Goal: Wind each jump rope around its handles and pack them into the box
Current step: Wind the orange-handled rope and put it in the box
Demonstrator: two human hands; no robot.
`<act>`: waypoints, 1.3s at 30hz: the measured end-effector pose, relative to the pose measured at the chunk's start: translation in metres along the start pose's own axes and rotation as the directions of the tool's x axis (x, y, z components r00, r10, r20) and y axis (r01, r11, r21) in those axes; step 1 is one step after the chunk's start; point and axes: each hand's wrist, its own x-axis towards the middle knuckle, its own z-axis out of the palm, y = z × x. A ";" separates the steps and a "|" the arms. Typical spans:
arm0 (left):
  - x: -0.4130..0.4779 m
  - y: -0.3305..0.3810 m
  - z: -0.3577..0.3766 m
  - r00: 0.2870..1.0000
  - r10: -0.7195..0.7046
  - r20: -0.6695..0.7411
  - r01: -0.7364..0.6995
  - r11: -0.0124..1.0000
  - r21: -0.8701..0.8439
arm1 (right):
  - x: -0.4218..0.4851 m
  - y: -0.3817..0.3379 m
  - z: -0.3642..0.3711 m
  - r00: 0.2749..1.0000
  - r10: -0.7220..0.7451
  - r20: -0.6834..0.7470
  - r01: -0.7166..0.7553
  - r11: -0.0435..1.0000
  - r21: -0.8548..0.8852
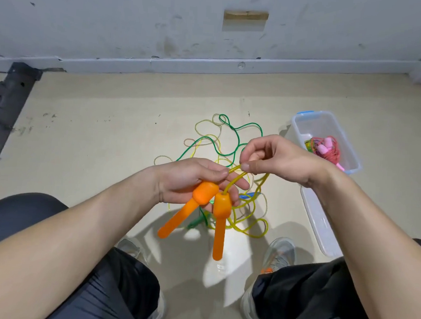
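My left hand [191, 180] grips the tops of two orange handles [219, 224], which hang down side by side over the floor. A yellow rope [251, 203] runs from the handles up to my right hand [276, 158], which pinches it between thumb and fingers just to the right of the left hand. The rest of the yellow rope trails down into a loose tangle of ropes [220, 145] on the floor, green and pale ones among them. A clear plastic box [330, 122] stands at the right and holds a wound pink rope with pink handles [327, 149].
The box's clear lid [318, 225] lies flat on the floor just in front of the box. My two shoes [279, 252] and knees frame the lower view. A wall with a baseboard runs across the back, and a dark metal frame [8, 102] stands at the far left.
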 end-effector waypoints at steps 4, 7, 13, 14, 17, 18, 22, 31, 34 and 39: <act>0.001 -0.006 0.003 0.998 0.044 0.053 -0.041 0.998 -0.053 | -0.003 0.002 0.000 1.000 0.002 0.018 -0.002 1.000 -0.016; 0.003 -0.009 0.007 0.997 0.061 0.044 -0.058 0.997 -0.050 | -0.007 0.001 -0.005 1.000 0.005 0.014 -0.004 0.998 -0.065; 0.007 -0.012 0.017 0.988 0.145 0.049 -0.138 0.983 -0.118 | -0.008 -0.001 -0.009 0.993 -0.107 -0.056 0.109 0.993 0.041; 0.008 -0.012 0.018 0.986 0.159 0.055 -0.151 0.980 -0.130 | -0.008 -0.002 -0.007 0.991 -0.118 -0.066 0.121 0.992 0.042; 0.009 -0.016 0.020 0.984 0.175 0.033 -0.167 0.972 -0.167 | -0.008 -0.004 -0.005 0.988 -0.123 -0.089 0.124 0.992 0.006; 0.011 -0.017 0.021 0.986 0.166 0.015 -0.161 0.970 -0.180 | -0.008 -0.005 -0.004 0.988 -0.120 -0.094 0.119 0.993 -0.013; 0.014 -0.022 0.024 0.989 0.145 -0.007 -0.144 0.970 -0.198 | -0.008 -0.005 -0.005 0.994 -0.092 -0.064 0.088 0.994 -0.065; 0.019 -0.025 0.038 0.976 0.180 -0.123 -0.203 0.956 -0.213 | -0.009 -0.003 -0.005 0.960 -0.152 -0.237 0.151 0.988 -0.024; 0.023 -0.026 0.042 0.972 0.183 -0.146 -0.210 0.959 -0.192 | -0.009 -0.001 -0.006 0.954 -0.167 -0.247 0.165 0.986 -0.032; 0.022 -0.019 0.039 0.939 0.252 -0.234 -0.274 0.959 -0.069 | -0.008 0.017 -0.010 0.930 -0.119 -0.349 0.118 0.993 -0.026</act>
